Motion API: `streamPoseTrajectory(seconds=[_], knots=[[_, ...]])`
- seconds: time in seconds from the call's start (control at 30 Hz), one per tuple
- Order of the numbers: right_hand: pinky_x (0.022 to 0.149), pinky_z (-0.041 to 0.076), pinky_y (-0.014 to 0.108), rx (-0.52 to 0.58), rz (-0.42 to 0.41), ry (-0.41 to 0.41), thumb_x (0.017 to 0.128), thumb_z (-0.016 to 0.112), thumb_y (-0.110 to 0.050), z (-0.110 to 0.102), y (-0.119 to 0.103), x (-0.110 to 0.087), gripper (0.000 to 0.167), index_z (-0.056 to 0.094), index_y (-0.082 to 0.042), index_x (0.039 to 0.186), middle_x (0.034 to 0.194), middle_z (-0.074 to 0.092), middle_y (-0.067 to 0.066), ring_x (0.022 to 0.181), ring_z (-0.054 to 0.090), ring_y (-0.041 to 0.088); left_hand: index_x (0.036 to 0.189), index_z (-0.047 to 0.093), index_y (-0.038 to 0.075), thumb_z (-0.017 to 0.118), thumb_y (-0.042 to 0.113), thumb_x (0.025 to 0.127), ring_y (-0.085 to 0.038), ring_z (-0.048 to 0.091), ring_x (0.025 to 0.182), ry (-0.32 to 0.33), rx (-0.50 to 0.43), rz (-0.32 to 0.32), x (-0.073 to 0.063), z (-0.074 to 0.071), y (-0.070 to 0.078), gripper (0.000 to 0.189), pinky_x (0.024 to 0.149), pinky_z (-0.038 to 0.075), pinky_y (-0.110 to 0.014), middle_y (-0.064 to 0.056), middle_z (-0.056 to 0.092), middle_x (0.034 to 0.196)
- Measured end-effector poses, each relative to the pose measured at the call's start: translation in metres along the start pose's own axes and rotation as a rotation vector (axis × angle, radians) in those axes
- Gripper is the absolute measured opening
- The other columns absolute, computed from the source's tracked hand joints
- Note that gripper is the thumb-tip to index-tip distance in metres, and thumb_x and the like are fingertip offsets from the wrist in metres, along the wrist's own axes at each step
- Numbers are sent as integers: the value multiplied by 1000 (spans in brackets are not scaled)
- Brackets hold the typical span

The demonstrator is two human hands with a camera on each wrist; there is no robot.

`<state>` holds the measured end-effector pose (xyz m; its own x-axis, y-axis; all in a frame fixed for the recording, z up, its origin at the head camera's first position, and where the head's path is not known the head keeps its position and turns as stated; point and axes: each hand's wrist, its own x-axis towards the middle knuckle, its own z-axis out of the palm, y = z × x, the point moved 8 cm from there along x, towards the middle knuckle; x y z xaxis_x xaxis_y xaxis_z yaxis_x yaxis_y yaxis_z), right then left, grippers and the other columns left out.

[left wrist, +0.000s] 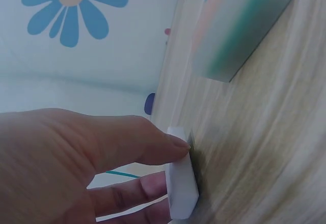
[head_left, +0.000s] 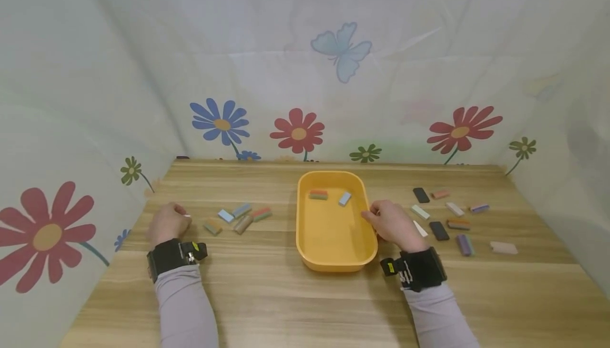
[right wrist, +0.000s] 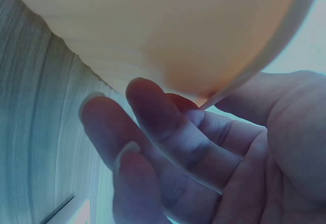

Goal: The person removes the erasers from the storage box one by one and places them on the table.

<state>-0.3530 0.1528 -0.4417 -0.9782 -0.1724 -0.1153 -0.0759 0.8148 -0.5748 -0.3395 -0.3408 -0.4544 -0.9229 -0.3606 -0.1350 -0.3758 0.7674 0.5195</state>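
Note:
My left hand (head_left: 167,224), at the table's left side, pinches a small white eraser-like block (left wrist: 182,191) between thumb and fingers, low over the tabletop. Just right of it lies a yellowish-green block (head_left: 212,226), then a light blue block (head_left: 226,215), a greyish-blue one (head_left: 241,210), a brown one (head_left: 243,224) and a red-and-green one (head_left: 261,214). My right hand (head_left: 393,225) grips the right rim of a yellow plastic tub (head_left: 329,237), thumb inside and fingers outside. Inside the tub are a red-and-green striped block (head_left: 318,195) and a pale blue block (head_left: 345,198).
Right of the tub, several more blocks lie scattered, including black ones (head_left: 439,231), a purple one (head_left: 463,244) and a pale pink one (head_left: 503,248). A flower-printed curtain (head_left: 267,72) stands behind and beside the wooden table (head_left: 286,311).

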Motion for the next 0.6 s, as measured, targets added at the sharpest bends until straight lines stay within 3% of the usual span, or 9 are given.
streamPoseTrajectory(seconds=[0.2, 0.37, 0.6], knots=[[50, 42, 30, -12, -15, 12, 99, 56, -24, 0, -1, 0, 26, 59, -4, 83, 65, 56, 4, 53, 53, 17, 109, 55, 2, 57, 16, 86, -45, 53, 100, 1, -5, -10, -3, -2, 0, 27, 81, 38, -59, -26, 57, 112], [50, 41, 30, -10, -23, 17, 99, 56, -24, -1, -1, 0, 26, 59, -4, 82, 65, 55, 4, 53, 53, 17, 120, 52, 1, 58, 20, 88, -48, 51, 106, 4, 3, -22, -3, -6, 2, 38, 82, 40, -58, -29, 54, 123], [50, 42, 30, -10, -4, 11, 99, 56, -23, -1, -1, -1, 25, 60, -4, 84, 65, 56, 5, 54, 53, 17, 132, 48, 1, 56, 27, 92, -47, 54, 103, 39, 13, 18, -9, -19, 24, 48, 75, 43, -56, -30, 52, 129]])
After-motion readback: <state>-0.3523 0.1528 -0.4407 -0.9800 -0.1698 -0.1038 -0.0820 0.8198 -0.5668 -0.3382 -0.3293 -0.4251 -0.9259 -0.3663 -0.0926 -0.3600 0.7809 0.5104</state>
